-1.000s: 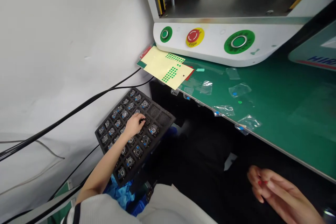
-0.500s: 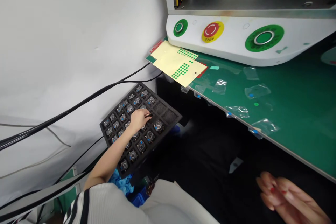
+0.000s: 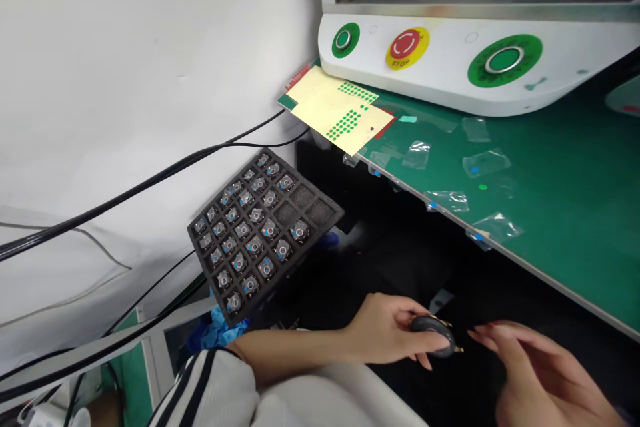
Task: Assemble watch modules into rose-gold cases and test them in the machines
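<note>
2 green buttons (image 3: 505,60) and 1 red stop button (image 3: 405,44) on a white panel (image 3: 447,57) beside yellow sheets (image 3: 320,113)

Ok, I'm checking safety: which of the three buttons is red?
The middle button, on a yellow disc marked STOP; the left button and right button are both green.

A single camera, worn on the person's head, looked forward and steeply down. A striped sleeve (image 3: 220,383) sat very close, at lower left. The left hand (image 3: 390,333) and right hand (image 3: 537,370) were near, at lower centre and lower right. Farther off came the black foam tray (image 3: 323,212), left of centre, and the white control panel (image 3: 445,60), upper right. The green benchtop (image 3: 565,213) ran slantwise across the frame.
</note>
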Tool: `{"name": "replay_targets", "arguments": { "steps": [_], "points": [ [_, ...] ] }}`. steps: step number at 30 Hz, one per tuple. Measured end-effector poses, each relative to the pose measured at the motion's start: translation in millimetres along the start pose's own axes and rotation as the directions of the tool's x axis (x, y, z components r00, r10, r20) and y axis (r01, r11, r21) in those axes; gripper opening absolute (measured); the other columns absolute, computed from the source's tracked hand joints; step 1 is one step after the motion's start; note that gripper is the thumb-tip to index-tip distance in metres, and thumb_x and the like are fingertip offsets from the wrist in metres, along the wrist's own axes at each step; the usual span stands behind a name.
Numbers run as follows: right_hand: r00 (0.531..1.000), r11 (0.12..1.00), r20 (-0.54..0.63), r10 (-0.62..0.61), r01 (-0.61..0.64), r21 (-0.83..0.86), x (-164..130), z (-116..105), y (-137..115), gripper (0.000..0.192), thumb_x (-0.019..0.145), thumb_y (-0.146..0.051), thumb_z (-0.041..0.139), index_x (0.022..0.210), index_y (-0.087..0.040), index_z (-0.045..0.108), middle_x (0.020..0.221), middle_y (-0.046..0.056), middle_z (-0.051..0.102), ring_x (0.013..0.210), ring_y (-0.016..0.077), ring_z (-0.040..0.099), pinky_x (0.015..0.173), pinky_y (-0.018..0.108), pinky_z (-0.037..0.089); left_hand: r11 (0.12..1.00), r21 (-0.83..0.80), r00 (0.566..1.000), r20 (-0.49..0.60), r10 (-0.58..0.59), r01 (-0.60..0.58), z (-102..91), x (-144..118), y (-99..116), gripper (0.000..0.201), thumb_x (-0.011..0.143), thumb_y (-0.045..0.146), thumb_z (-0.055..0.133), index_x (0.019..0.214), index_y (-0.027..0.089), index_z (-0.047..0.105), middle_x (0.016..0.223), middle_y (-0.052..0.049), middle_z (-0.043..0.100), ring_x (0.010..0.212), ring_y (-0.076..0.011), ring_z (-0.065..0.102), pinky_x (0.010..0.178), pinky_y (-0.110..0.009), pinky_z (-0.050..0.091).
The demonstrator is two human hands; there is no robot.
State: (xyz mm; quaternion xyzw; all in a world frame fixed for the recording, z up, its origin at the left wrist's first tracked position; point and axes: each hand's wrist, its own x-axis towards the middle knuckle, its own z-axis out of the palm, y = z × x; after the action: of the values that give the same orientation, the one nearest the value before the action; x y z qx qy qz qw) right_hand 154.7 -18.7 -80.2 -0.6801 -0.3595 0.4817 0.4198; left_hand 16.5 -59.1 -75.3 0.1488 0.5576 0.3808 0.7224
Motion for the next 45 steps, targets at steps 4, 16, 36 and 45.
{"name": "replay_targets", "arguments": {
  "steps": [4, 16, 36, 45],
  "points": [
    [0.975, 0.971, 0.031, -0.218, 0.22, -0.095, -17, 6, -11, 0.026, 0.078, -0.045, 0.076, 0.078, -0.02, 0.068, 0.084, 0.002, 0.065, 0.074, 0.0165, 0.061, 0.071, 0.032, 0.049, 1.0, 0.004, 0.998, 0.057, -0.007, 0.007, 5.7, -4, 4, 0.055, 0.067, 0.049, 0.082, 0.106, 0.011, 0.074, 0.079, -0.001, 0.065, 0.058, -0.0106, 0.059, 0.064, -0.026, 0.049],
    [0.87, 0.866, -0.108, -0.481, 0.491, 0.096, -13, 19, -47, 0.009, 0.089, -0.018, 0.065, 0.081, -0.018, 0.062, 0.079, 0.0, 0.063, 0.063, 0.0114, 0.064, 0.054, 0.023, 0.05, 0.954, 0.213, 0.832, 0.551, 0.059, -0.209, 3.8, -17, 69, 0.028, 0.091, 0.033, 0.061, 0.112, 0.014, 0.066, 0.085, -0.004, 0.063, 0.085, -0.0206, 0.067, 0.087, -0.036, 0.053],
    [0.868, 0.775, 0.088, -0.489, 0.387, 0.499, -25, -13, -70, 0.01, 0.093, -0.018, 0.059, 0.087, -0.021, 0.066, 0.084, 0.001, 0.061, 0.076, 0.0147, 0.065, 0.068, 0.03, 0.058, 0.604, 0.162, 0.475, 0.782, 0.404, -0.78, 26.8, -14, 77, 0.046, 0.099, 0.048, 0.054, 0.137, 0.022, 0.06, 0.088, -0.008, 0.075, 0.075, -0.017, 0.072, 0.074, -0.024, 0.056],
    [0.863, 0.823, -0.132, -0.488, 0.505, 0.26, -24, -13, -68, 0.013, 0.085, -0.011, 0.066, 0.085, -0.023, 0.072, 0.091, 0.003, 0.063, 0.083, 0.0167, 0.065, 0.075, 0.036, 0.06, 0.726, 0.056, 0.588, 0.63, 0.507, -0.686, 30.4, -13, 66, 0.053, 0.086, 0.027, 0.075, 0.137, 0.026, 0.061, 0.122, -0.012, 0.071, 0.097, -0.0239, 0.074, 0.077, -0.028, 0.062]
  ]
}}
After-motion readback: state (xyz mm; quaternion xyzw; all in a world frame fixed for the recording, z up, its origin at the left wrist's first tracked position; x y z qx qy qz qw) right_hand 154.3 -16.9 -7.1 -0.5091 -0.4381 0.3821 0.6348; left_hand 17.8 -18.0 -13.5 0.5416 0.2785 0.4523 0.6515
